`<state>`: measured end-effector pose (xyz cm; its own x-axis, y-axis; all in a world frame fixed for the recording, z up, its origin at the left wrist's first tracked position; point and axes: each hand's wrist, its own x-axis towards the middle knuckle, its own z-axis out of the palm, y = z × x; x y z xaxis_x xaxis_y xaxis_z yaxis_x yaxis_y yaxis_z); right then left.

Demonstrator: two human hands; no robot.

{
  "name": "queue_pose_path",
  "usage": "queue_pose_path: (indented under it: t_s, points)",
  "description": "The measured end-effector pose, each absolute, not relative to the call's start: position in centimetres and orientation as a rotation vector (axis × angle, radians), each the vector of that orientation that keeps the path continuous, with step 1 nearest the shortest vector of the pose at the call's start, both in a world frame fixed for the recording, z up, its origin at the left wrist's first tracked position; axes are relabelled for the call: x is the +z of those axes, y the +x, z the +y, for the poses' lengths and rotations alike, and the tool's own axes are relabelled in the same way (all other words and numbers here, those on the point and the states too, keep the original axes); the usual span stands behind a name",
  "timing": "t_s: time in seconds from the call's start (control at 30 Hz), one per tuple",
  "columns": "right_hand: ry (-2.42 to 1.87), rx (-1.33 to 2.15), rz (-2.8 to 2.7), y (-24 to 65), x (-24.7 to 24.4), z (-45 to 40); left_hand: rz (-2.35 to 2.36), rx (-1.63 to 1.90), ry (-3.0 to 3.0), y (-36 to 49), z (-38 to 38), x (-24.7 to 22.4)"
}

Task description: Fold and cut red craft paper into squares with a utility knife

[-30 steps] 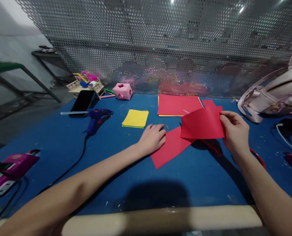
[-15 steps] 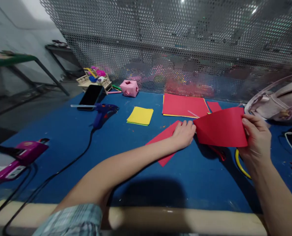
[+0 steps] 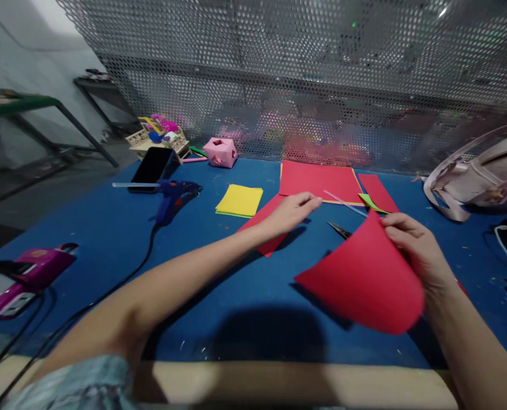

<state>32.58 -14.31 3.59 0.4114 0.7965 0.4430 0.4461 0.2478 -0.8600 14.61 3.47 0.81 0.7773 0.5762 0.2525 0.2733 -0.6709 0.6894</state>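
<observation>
My right hand [image 3: 417, 256] grips a red sheet of paper [image 3: 364, 276] by its upper right edge; the sheet curls and hangs over the table. My left hand [image 3: 293, 213] is held above the table, fingers loosely stretched out, with nothing in it. Under and beside it lies another red piece of paper [image 3: 259, 219]. Between the hands, the dark blades of a pair of scissors [image 3: 339, 229] show; the rest is hidden behind the held sheet. A clear glue stick [image 3: 345, 202] lies just beyond the scissors.
At the back are stacked red sheets [image 3: 317, 181], a red strip [image 3: 379, 192] and a green scrap [image 3: 370, 202]. Yellow squares [image 3: 239, 199], a blue glue gun [image 3: 168, 199], a phone [image 3: 152, 168] and a pink paper ornament [image 3: 221, 152] stand left; a pale bag [image 3: 492, 171] sits right.
My right hand has moved down and left, and the red sheet has swung downward. My left hand has drawn left and lifted off. The scissors' blades have come into view.
</observation>
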Motion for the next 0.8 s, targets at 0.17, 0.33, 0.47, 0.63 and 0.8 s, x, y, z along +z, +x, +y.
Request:
queue_pose_path:
  t_s: [0.17, 0.33, 0.47, 0.63, 0.8]
  points:
    - [-1.481, 0.44, -1.525, 31.6, 0.6, -11.9, 0.549, 0.188, 1.191, 10.7, -0.5, 0.0]
    - [-1.493, -0.063, -1.729, 30.8, -1.2, -10.6, 0.733, 0.258, 1.109, 8.4, -2.0, -1.5]
    - [-1.435, -0.283, -1.779, 29.5, -0.4, -11.3, 0.778, 0.301, 1.147, 8.1, -2.8, -1.8]
    - [-1.301, -0.336, -1.977, 26.5, 0.6, -13.0, 0.796, 0.487, 1.197, 8.4, -2.8, -1.9]
    - [-1.161, -0.384, -2.254, 24.2, -1.0, -13.7, 0.781, 0.682, 1.146, 8.9, -2.2, -2.5]
